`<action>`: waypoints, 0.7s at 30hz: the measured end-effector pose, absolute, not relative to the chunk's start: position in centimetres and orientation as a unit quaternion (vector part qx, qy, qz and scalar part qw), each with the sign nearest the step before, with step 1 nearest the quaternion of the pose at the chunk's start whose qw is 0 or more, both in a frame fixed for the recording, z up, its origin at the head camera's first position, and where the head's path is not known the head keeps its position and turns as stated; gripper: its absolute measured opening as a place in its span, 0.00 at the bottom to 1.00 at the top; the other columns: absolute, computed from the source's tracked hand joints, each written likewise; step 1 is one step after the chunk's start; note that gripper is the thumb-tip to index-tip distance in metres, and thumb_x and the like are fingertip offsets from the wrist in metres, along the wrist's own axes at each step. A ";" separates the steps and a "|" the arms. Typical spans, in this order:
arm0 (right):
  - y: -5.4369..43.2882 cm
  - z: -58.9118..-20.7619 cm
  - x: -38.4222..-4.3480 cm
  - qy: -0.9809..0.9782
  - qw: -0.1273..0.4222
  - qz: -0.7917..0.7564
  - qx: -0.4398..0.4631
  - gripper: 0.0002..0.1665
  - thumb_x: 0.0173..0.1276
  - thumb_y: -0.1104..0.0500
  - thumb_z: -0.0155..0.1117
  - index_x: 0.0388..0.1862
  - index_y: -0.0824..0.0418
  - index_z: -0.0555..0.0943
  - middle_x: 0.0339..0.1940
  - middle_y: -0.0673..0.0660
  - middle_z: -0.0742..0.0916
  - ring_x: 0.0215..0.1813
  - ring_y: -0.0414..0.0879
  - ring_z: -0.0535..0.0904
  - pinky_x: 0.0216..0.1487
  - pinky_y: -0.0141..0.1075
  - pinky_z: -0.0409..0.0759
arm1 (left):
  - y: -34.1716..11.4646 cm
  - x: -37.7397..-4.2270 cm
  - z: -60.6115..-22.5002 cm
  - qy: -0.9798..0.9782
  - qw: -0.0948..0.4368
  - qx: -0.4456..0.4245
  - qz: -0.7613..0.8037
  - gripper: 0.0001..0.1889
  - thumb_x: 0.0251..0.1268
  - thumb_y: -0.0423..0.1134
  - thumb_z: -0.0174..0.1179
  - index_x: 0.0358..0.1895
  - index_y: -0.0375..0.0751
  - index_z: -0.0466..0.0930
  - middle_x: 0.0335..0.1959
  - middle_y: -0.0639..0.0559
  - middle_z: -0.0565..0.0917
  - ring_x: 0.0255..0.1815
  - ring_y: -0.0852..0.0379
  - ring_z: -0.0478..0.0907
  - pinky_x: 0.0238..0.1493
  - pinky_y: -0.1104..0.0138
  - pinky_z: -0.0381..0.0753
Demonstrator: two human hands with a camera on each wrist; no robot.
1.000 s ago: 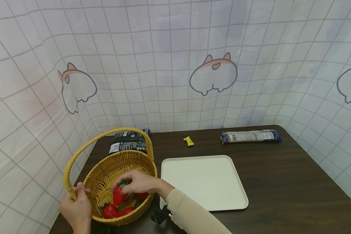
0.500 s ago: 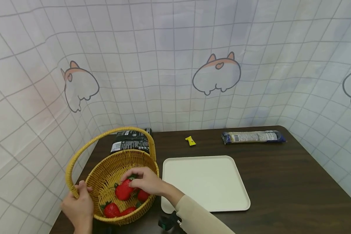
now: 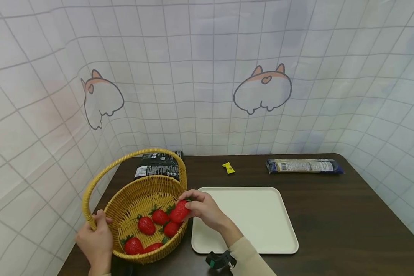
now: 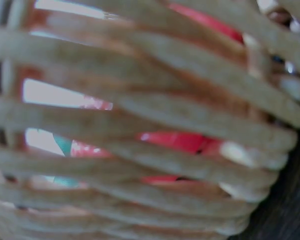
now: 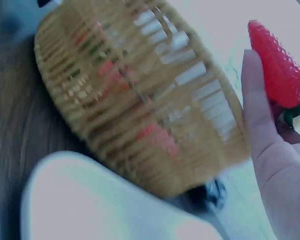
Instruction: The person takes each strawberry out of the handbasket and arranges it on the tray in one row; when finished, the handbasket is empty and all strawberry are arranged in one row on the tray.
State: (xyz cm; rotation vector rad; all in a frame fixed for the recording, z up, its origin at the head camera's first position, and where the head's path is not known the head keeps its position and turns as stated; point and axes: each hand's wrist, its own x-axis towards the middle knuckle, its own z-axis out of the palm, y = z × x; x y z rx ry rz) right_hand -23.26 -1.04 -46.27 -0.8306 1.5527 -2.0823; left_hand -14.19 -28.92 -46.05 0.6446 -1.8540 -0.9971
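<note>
A yellow wicker basket (image 3: pixel 134 193) with a tall hoop handle (image 3: pixel 105 168) stands at the left of the table. My left hand (image 3: pixel 96 237) grips the handle's lower left end. Between thumb and fingers of my right hand (image 3: pixel 208 210) is a red strawberry (image 5: pixel 280 67), pinched at the basket's right rim. Several more strawberries (image 3: pixel 146 225) with green leaves lie inside the basket, mostly in its right and front parts. In the left wrist view, blurred basket weave (image 4: pixel 140 120) fills the picture and hides that hand; red patches show through the gaps.
A cream rectangular tray (image 3: pixel 248 214) lies right of the basket, partly under my right forearm. Behind the basket is a black packet (image 3: pixel 158 168). A small yellow wrapped piece (image 3: pixel 229 168) and a long clear-and-blue packet (image 3: pixel 303 166) lie along the back edge, before a gridded cloth wall.
My right hand has moved from the basket's middle to its right rim, now with a strawberry in its fingers. The left hand keeps its hold on the handle. The head view has turned slightly left.
</note>
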 end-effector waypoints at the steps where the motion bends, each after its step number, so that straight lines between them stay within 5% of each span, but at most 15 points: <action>1: -0.7 -46.5 -23.5 0.557 0.201 -0.750 -0.294 0.20 0.69 0.65 0.50 0.56 0.76 0.72 0.51 0.65 0.81 0.43 0.45 0.83 0.44 0.41 0.84 | -29.0 -14.2 -46.1 -0.750 0.453 0.262 -0.405 0.24 0.71 0.45 0.56 0.18 0.33 0.82 0.08 0.80 0.66 0.06 0.64 0.53 0.14 0.70 0.54; 8: 2.0 -47.2 -25.2 0.568 0.167 -0.767 -0.247 0.19 0.71 0.66 0.49 0.55 0.78 0.72 0.55 0.74 0.77 0.48 0.50 0.83 0.46 0.43 0.83 | -29.3 -14.2 -46.1 -0.746 0.451 0.261 -0.414 0.22 0.71 0.43 0.57 0.19 0.33 0.82 0.09 0.77 0.69 0.07 0.65 0.53 0.15 0.70 0.55; 15: 4.1 -48.5 -26.2 0.653 0.166 -0.715 -0.185 0.20 0.68 0.68 0.51 0.57 0.76 0.73 0.58 0.72 0.77 0.47 0.50 0.82 0.47 0.50 0.83 | -29.2 -13.9 -46.1 -0.749 0.444 0.266 -0.414 0.24 0.72 0.46 0.56 0.19 0.33 0.82 0.08 0.79 0.67 0.07 0.63 0.54 0.16 0.71 0.55; 21: 4.5 -49.5 -26.6 0.746 0.113 -0.638 -0.154 0.17 0.65 0.68 0.54 0.53 0.67 0.79 0.51 0.63 0.81 0.43 0.46 0.76 0.42 0.35 0.79 | -29.1 -14.0 -46.2 -0.749 0.443 0.253 -0.423 0.25 0.72 0.47 0.56 0.19 0.32 0.82 0.06 0.73 0.68 0.07 0.61 0.52 0.15 0.69 0.53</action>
